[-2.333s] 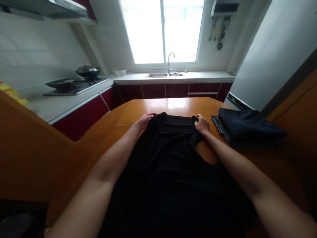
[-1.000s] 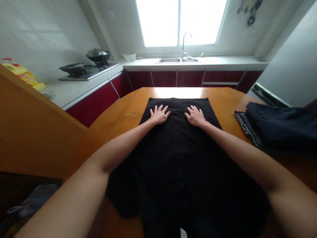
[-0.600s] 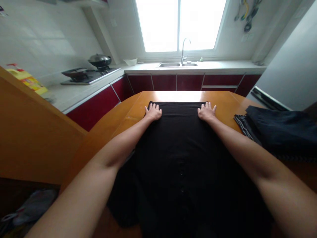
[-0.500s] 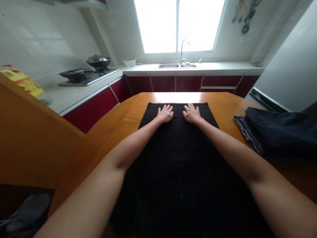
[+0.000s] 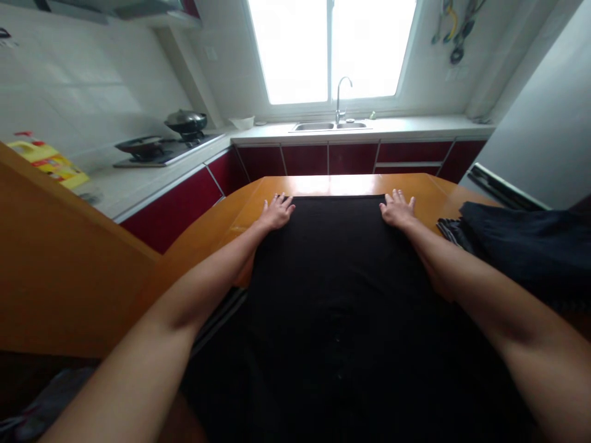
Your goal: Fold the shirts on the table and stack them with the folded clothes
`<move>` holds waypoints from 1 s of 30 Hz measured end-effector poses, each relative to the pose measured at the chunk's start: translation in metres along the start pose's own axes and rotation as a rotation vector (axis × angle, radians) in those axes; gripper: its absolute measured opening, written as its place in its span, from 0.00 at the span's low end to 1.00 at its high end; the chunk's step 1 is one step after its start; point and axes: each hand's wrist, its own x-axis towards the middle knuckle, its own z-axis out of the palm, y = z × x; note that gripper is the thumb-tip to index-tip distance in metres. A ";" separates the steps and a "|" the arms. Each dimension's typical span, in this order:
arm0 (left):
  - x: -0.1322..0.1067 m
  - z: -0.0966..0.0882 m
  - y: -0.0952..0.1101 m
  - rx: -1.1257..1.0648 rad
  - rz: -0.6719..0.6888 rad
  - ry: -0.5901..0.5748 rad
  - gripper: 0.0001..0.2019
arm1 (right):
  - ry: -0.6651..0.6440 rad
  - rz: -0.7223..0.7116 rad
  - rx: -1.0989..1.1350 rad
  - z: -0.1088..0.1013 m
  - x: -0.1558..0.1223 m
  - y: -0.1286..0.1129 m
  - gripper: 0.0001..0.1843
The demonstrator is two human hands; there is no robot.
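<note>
A black garment lies flat along the orange wooden table, reaching from the far end back toward me. My left hand rests open on its far left corner, fingers spread flat. At the far right corner my right hand lies the same way, open and pressed on the cloth. Neither hand holds anything.
A pile of folded dark clothes sits on the table at the right. Red cabinets and a white counter run behind, with a sink and tap under the window, a stove with pans at left, and a yellow packet.
Half a second ago both hands lay close together at the middle of the garment's far edge. They have slid apart to its two far corners, staying flat on the cloth.
</note>
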 end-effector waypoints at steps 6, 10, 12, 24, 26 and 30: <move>-0.148 -0.003 0.063 0.008 0.382 -0.176 0.34 | -0.103 -0.466 0.050 0.009 -0.124 -0.075 0.32; -0.216 -0.001 0.029 0.007 0.307 -0.263 0.34 | -0.126 -0.478 0.019 0.004 -0.172 -0.048 0.30; -0.232 -0.005 -0.005 0.008 0.127 -0.172 0.33 | -0.008 -0.349 -0.013 -0.011 -0.181 -0.023 0.29; -0.338 -0.021 -0.066 -0.164 -0.295 0.056 0.22 | -0.015 0.105 0.127 -0.057 -0.305 0.104 0.27; -0.343 -0.024 -0.054 -0.131 -0.342 0.054 0.14 | -0.035 0.148 0.141 -0.053 -0.310 0.107 0.26; -0.344 -0.035 -0.044 -0.074 -0.357 0.140 0.08 | -0.080 0.147 0.233 -0.050 -0.309 0.100 0.12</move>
